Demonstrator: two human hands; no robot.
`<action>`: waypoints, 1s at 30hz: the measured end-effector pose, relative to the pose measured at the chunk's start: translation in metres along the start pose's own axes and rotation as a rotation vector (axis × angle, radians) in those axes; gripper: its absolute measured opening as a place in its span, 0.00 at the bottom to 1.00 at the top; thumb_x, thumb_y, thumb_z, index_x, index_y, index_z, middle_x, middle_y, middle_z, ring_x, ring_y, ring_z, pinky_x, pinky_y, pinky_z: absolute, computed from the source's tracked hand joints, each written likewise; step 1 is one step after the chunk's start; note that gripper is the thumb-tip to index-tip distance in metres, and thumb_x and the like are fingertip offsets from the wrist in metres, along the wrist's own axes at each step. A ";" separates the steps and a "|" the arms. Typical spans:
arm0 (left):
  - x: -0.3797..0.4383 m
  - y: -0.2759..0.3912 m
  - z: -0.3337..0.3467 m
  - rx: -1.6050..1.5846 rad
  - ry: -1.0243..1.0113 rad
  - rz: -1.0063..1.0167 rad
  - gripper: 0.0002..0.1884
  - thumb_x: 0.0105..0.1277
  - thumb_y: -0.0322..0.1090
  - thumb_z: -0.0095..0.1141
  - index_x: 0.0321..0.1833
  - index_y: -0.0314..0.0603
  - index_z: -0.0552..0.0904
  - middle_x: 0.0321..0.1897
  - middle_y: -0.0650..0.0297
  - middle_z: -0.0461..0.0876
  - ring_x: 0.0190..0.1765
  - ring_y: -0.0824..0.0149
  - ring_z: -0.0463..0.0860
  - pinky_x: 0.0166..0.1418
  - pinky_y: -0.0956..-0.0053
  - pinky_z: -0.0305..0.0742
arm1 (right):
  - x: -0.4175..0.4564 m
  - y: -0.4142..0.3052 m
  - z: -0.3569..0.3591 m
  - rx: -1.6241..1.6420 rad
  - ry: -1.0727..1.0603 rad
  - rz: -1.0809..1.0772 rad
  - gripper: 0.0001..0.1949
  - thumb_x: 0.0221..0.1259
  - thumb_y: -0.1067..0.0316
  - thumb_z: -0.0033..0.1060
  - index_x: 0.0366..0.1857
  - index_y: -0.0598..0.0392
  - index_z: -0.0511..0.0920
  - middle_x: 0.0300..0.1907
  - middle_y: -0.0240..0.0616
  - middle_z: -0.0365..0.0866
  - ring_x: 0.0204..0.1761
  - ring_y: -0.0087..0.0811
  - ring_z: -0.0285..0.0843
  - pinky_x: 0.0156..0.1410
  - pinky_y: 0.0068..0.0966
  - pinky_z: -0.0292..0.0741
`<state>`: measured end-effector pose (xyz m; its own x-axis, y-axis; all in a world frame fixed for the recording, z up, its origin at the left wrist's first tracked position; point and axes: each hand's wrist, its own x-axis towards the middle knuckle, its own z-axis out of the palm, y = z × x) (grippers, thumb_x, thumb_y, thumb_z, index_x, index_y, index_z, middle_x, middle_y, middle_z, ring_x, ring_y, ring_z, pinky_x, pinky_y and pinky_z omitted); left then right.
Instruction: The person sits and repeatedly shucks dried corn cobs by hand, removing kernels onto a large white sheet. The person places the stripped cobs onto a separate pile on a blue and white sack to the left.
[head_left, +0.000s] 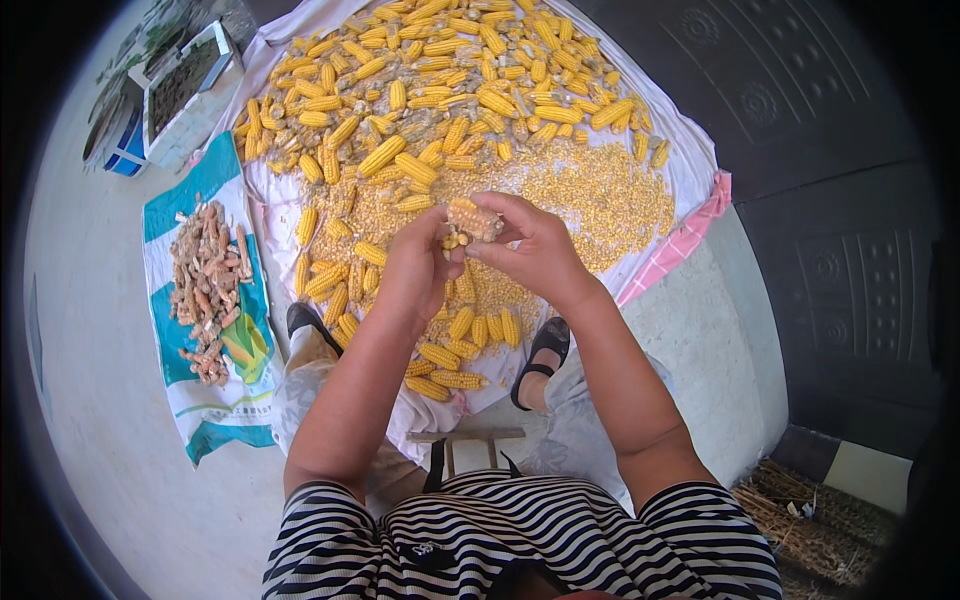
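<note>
Between my two hands is a mostly bare corn cob, a few yellow kernels left at its lower left. My right hand grips it between thumb and fingers. Loose kernels lie at the fingertips of my left hand, which closes in on the cob's left end; how firmly it holds is hard to see. Below both hands, shelled kernels cover part of a pale cloth. Whole yellow corn ears are heaped at the far side, and more lie near my feet.
Stripped cobs are piled on a teal and white woven sack at the left. Beyond it stand a tiled planter and a bucket. A dark metal door borders the right side, with dry stalks below. A small stool is between my legs.
</note>
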<state>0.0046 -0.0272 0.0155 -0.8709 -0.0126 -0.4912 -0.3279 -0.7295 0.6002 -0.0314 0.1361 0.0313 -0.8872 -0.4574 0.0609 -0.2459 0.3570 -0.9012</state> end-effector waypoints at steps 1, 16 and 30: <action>0.000 0.001 0.000 -0.005 -0.024 -0.008 0.08 0.69 0.37 0.50 0.44 0.43 0.77 0.34 0.68 0.74 0.27 0.74 0.72 0.27 0.79 0.63 | 0.000 0.000 -0.001 0.009 -0.009 0.036 0.26 0.52 0.75 0.73 0.58 0.55 0.77 0.55 0.37 0.81 0.52 0.24 0.81 0.51 0.21 0.79; 0.002 0.000 0.000 0.028 -0.066 0.051 0.09 0.67 0.40 0.53 0.43 0.44 0.78 0.38 0.65 0.77 0.33 0.71 0.75 0.32 0.77 0.69 | 0.001 -0.005 0.004 0.493 0.030 0.190 0.23 0.56 0.79 0.68 0.59 0.59 0.76 0.58 0.36 0.78 0.57 0.24 0.77 0.57 0.20 0.79; 0.001 -0.001 0.000 0.240 -0.035 -0.020 0.09 0.64 0.37 0.49 0.36 0.38 0.75 0.30 0.62 0.74 0.28 0.69 0.75 0.27 0.75 0.66 | -0.002 0.000 0.009 0.119 0.083 0.025 0.22 0.55 0.75 0.71 0.56 0.57 0.79 0.49 0.35 0.85 0.40 0.21 0.83 0.45 0.19 0.79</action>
<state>0.0038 -0.0268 0.0146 -0.8744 0.0268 -0.4845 -0.4188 -0.5459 0.7257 -0.0262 0.1300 0.0271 -0.9228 -0.3790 0.0689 -0.1800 0.2660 -0.9470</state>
